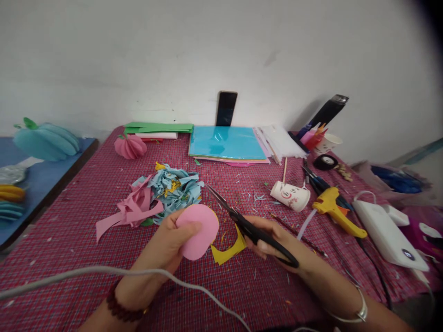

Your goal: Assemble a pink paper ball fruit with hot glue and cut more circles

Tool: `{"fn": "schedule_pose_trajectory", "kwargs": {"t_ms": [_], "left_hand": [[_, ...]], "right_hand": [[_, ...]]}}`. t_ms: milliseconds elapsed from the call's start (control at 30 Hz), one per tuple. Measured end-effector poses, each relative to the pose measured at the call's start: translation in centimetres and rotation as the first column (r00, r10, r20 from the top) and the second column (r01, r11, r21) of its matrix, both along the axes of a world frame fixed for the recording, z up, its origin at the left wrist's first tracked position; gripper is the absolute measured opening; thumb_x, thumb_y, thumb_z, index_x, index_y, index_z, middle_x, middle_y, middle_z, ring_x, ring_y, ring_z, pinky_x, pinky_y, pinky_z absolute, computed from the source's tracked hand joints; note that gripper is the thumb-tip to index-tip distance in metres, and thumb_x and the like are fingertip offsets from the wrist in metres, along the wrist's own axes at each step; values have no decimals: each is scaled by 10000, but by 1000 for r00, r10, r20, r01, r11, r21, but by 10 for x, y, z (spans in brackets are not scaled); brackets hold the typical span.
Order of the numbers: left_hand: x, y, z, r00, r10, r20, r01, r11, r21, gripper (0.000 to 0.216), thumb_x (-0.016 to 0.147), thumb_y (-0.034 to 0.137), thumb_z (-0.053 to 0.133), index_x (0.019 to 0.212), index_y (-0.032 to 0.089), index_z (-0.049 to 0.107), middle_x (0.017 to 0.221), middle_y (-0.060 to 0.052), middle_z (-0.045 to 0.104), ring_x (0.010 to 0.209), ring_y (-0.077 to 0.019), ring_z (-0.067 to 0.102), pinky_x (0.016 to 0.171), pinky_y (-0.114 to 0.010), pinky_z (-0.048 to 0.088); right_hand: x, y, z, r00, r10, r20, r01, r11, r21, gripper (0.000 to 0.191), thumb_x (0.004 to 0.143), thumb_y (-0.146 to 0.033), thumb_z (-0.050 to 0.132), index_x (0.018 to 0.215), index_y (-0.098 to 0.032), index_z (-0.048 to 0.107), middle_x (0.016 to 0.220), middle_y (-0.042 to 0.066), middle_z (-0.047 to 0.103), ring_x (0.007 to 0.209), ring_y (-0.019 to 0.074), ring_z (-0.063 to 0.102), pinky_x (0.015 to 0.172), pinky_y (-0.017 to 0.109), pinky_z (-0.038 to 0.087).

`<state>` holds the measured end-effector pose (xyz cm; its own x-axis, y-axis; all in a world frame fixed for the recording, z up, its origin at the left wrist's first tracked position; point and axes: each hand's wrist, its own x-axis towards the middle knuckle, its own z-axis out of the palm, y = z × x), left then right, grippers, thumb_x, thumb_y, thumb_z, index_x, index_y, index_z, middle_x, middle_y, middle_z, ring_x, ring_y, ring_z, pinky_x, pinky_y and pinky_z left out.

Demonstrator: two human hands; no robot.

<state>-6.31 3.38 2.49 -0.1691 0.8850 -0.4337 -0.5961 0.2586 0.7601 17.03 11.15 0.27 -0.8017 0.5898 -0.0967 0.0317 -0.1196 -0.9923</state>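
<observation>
My left hand [178,235] pinches a pink paper disc [200,237], thumb on top; a thin yellow edge shows behind its right side. Black-handled scissors [249,228] are gripped in my right hand [273,240], their blades pointing up and left, just beyond the disc and apart from it. Between the two hands is a curved yellow paper scrap [228,251], close to my right fingers. Behind my left hand lies a heap of blue paper scraps [178,189], with pink paper strips [134,210] beside it on the left.
A white cable [138,272] crosses in front of my left forearm. To the right are a paper cup [290,196] on its side, a yellow glue gun [332,210] and a white power bank [391,235]. Blue sheets [228,143] and a pink paper pumpkin [130,146] lie toward the wall.
</observation>
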Motion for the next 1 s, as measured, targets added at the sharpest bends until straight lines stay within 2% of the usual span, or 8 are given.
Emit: {"fn": "schedule_pose_trajectory", "kwargs": {"t_ms": [133, 233, 333, 433, 533, 733, 800, 1000], "left_hand": [[0, -2, 0, 994, -105, 32, 105, 994, 3, 265, 505, 205, 868, 743, 148, 767, 642, -47, 727, 547, -133, 651, 522, -195, 531], [1, -2, 1, 991, -136, 5, 136, 991, 15, 253, 504, 210, 870, 726, 153, 764, 614, -37, 713, 551, -130, 645, 536, -195, 531], [0, -2, 1, 992, -126, -34, 127, 991, 38, 246, 517, 223, 869, 728, 161, 759, 614, -28, 709, 548, -122, 636, 536, -190, 526], [-3, -4, -2, 994, -90, -68, 93, 995, 43, 244, 544, 221, 860, 760, 171, 758, 657, -23, 724, 567, -118, 641, 557, -191, 531], [-5, -5, -4, 994, -62, -94, 66, 997, 37, 248, 549, 218, 854, 771, 168, 754, 675, -21, 729, 565, -116, 641, 567, -196, 535], [-3, -5, -2, 991, -48, -121, 53, 998, 35, 295, 564, 184, 828, 852, 177, 765, 751, -41, 757, 625, -140, 673, 590, -207, 542], [-1, -3, 0, 990, -60, -126, 65, 997, 39, 290, 558, 179, 821, 843, 170, 766, 758, -49, 760, 634, -146, 679, 589, -206, 541], [1, -1, 3, 996, -27, -80, 28, 999, 22, 292, 493, 161, 839, 772, 165, 756, 704, -39, 744, 598, -152, 671, 552, -212, 535]], "right_hand": [[2, 3, 0, 998, 52, -28, -52, 999, 9, 639, 736, -559, 746, 1268, -222, 632, 853, 21, 583, 712, 118, 498, 651, 239, 451], [5, 5, 3, 995, 95, -35, -94, 995, 30, 631, 733, -487, 778, 1293, -246, 616, 1016, 48, 656, 870, 157, 595, 790, 286, 489], [11, 6, 11, 997, 36, 67, -50, 974, 223, 620, 750, -379, 787, 1329, -288, 585, 1181, 64, 660, 1029, 200, 615, 868, 322, 493], [18, 5, 18, 975, -111, 192, -8, 848, 530, 563, 819, -257, 708, 1359, -308, 554, 1166, 78, 676, 1004, 208, 627, 784, 313, 515], [22, 4, 19, 951, -194, 242, -24, 731, 682, 547, 842, -185, 638, 1372, -286, 543, 1103, 90, 695, 969, 215, 635, 712, 298, 515], [22, 5, 15, 961, -156, 229, -60, 690, 722, 610, 817, -138, 638, 1391, -305, 518, 1106, 64, 705, 985, 215, 632, 774, 324, 515], [21, 5, 15, 966, -146, 213, -52, 697, 715, 608, 819, -145, 641, 1391, -309, 518, 1103, 58, 701, 983, 212, 627, 805, 340, 507], [19, 4, 16, 969, -121, 215, -60, 729, 682, 536, 858, -201, 639, 1378, -287, 538, 1026, 61, 689, 860, 175, 618, 706, 298, 483]]}}
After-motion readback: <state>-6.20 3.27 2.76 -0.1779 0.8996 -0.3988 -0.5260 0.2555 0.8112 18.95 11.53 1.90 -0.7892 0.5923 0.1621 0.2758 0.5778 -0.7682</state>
